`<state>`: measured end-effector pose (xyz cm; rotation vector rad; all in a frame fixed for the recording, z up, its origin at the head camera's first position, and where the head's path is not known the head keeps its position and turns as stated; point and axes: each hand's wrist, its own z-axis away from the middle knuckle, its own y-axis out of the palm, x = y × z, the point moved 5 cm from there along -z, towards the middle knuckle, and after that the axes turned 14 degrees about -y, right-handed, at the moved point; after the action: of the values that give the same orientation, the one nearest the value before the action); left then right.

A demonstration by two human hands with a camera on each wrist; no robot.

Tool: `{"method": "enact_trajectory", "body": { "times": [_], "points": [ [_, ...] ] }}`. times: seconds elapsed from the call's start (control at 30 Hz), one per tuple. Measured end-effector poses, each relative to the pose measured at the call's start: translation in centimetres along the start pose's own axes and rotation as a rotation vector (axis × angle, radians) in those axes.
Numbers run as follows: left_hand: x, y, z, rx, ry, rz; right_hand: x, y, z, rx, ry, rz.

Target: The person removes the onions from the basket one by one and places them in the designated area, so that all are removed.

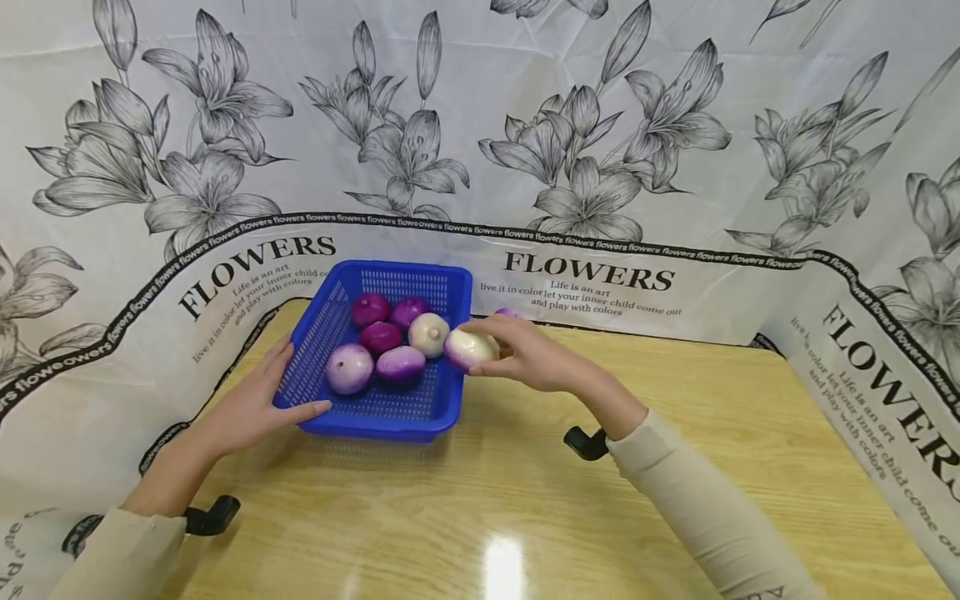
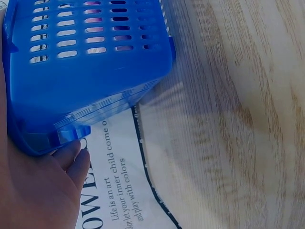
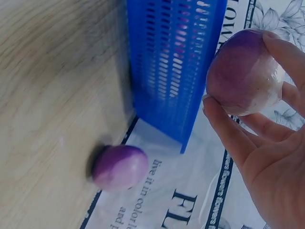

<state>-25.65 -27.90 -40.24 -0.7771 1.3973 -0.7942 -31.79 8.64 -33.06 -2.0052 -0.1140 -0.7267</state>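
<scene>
My right hand (image 1: 525, 354) pinches a purple-and-white onion (image 1: 468, 348) between thumb and fingers at the basket's right rim. The right wrist view shows this onion (image 3: 243, 74) raised beside the basket wall, glossy, purple on one side and pale on the other. On the other side, my left hand (image 1: 251, 404) grips the blue plastic basket (image 1: 375, 425), thumb over the near left corner and fingers along the outer side. In the left wrist view its fingers (image 2: 78, 164) curl under the rim. Inside the basket lie several onions, some deep purple (image 1: 371, 309), one mostly white (image 1: 429, 335).
Another purple onion (image 3: 121, 167) rests on the wooden table (image 1: 675, 467) to the right of the basket, near the back edge, mostly hidden behind my right hand in the head view. A white flower-printed cloth (image 1: 465, 125) rises around the back and sides.
</scene>
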Motion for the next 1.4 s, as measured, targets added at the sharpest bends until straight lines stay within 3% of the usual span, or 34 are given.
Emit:
{"method": "enact_trajectory", "body": {
  "times": [0.4, 0.73, 1.4],
  "points": [
    [0.0, -0.1, -0.1, -0.003, -0.005, -0.016, -3.0, -2.1, 3.2, -0.060, 0.080, -0.014],
    [-0.4, -0.4, -0.2, 0.001, 0.000, -0.008, -6.4, -4.1, 5.3, -0.107, 0.173, 0.089],
    [0.2, 0.0, 0.0, -0.003, -0.011, -0.018, -13.3, -4.7, 8.4, -0.167, 0.397, 0.174]
  ]
}}
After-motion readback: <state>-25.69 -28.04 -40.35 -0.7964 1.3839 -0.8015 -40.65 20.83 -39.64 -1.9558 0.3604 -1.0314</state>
